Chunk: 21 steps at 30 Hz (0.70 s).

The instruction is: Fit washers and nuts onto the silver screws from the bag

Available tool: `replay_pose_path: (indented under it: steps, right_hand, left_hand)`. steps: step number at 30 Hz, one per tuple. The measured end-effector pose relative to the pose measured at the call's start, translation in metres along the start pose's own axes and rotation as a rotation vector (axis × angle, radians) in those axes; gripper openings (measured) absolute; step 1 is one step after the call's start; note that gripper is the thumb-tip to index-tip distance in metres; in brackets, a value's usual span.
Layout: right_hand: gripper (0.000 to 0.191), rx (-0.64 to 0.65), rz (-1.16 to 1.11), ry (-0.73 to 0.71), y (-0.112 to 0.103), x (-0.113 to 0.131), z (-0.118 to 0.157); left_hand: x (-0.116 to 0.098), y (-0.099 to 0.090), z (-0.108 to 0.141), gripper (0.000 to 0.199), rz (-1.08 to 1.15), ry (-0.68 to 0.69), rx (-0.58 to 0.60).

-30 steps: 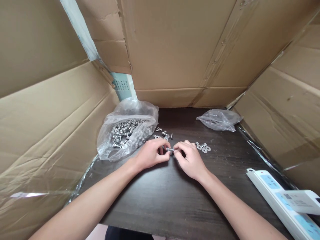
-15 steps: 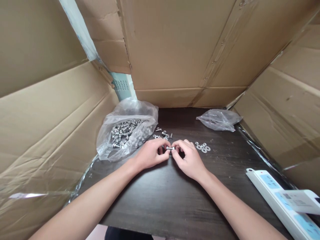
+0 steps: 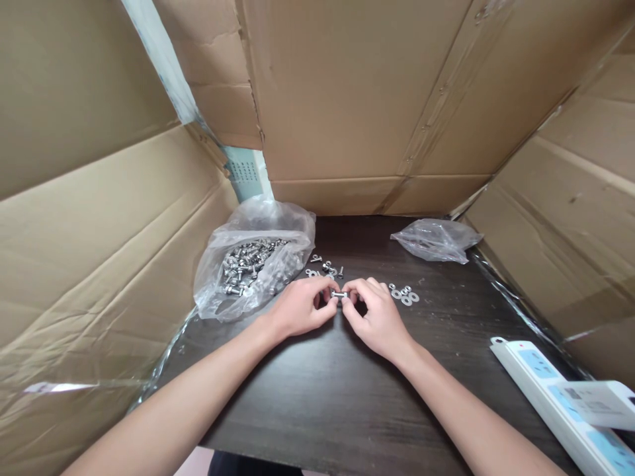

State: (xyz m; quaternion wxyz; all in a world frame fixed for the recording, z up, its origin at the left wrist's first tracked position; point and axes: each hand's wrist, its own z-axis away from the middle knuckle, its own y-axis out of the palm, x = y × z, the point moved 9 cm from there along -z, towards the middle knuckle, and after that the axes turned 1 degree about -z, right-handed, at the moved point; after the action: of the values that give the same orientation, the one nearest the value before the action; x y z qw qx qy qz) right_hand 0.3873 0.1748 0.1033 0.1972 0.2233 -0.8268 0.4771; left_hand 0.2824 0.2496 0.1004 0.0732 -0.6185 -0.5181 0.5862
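Observation:
A small metal bolt (image 3: pixel 339 295) lies level between my two hands, a little above the dark table. My left hand (image 3: pixel 308 305) pinches its left end between thumb and fingers. At the other end, the fingertips of my right hand (image 3: pixel 372 309) are closed around it, where a nut or washer seems to sit; the fingers partly cover it. Just behind my left fingers lie loose bolts (image 3: pixel 329 268) and washers. To the right of my right hand is a small group of washers (image 3: pixel 407 299) and nuts (image 3: pixel 392 287).
An open clear plastic bag (image 3: pixel 208 277) full of bolts stands at the left. A second, crumpled plastic bag (image 3: pixel 436 239) lies at the back right. A white power strip (image 3: pixel 533 380) runs along the right. Cardboard walls (image 3: pixel 357 99) enclose the table (image 3: pixel 307 396) at the back and sides.
Both hands keep their pinch on the bolt with barely any movement of the fingers. The whole view has shifted slightly.

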Motion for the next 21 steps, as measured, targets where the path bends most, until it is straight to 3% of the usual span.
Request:
replay_pose_path:
  steps: [9,21]
  right_hand:
    - [0.004,0.015,0.037,-0.071,0.0008,0.0090,0.0004]
    - [0.003,0.022,0.042,-0.026,0.0014,0.0041,-0.0007]
  left_hand:
    - [0.0016,0.0031,0.0007,0.014,0.065,-0.040,0.051]
    - [0.0025,0.0025,0.0010,0.016,0.062,-0.039,0.047]
